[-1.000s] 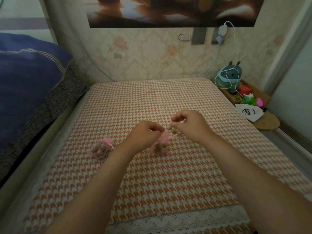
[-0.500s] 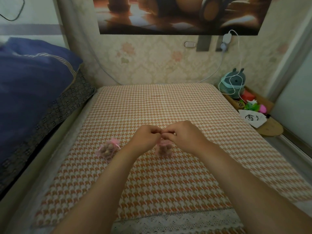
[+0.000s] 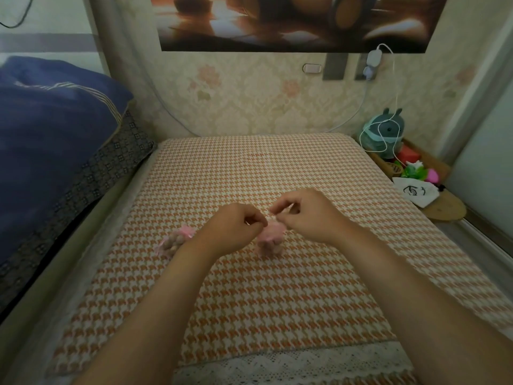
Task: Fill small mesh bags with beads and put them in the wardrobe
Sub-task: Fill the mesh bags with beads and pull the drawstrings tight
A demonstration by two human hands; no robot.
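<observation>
The left hand (image 3: 236,229) and the right hand (image 3: 308,215) are close together but not touching, out in front over the cloth (image 3: 249,315). A small pink bag (image 3: 268,236) sits right between them, a little below the fingers. The left hand has its fingers curled and pinches the top of the bag. The right hand pinches with thumb and finger just above the top of the bag. I think it holds the bag's thin string, but that is too small to see well. The bag stands up and down: its fat bottom, full of brown beads (image 3: 273,250), rests on the cloth, and its thin top points up into the hands. So the top is the part both hands can reach, and the pull to close it would go sideways, left hand to the left and right hand to the right. I think the step now is to pull the bag shut. The other bag (image 3: 173,241) lies on the cloth just beside the left wrist, on its outer side. It looks full and closed. The left hand is much nearer to it than the right hand. I cannot tell where the wardrobe is, so neither bag is put away yet.
</observation>
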